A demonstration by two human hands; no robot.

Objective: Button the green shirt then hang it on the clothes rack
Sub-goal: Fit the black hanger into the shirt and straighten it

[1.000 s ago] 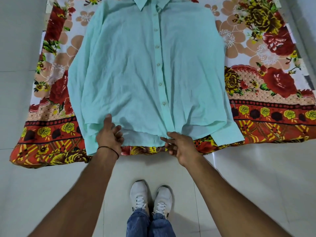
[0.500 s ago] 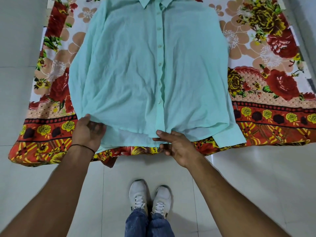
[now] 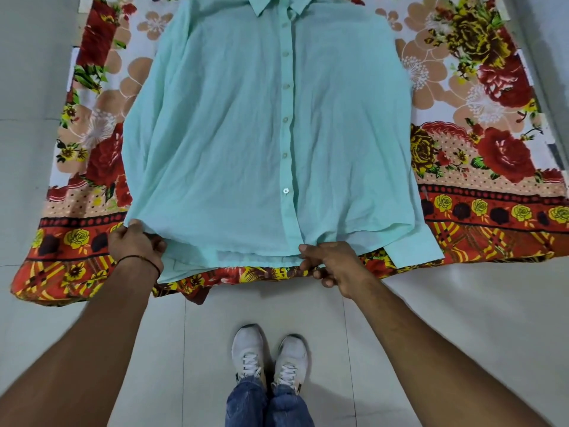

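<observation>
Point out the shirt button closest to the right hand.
The lowest button, the brightest white one on the green shirt, sits just above the right hand pinching the hem; the others climb away toward the collar.

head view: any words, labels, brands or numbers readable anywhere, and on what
None can be read.
green shirt: no tag, label or print shows.
floral sheet: only flower and border patterns, no lettering.
white shoes: no legible brand mark.
jeans: no label shows.
</observation>
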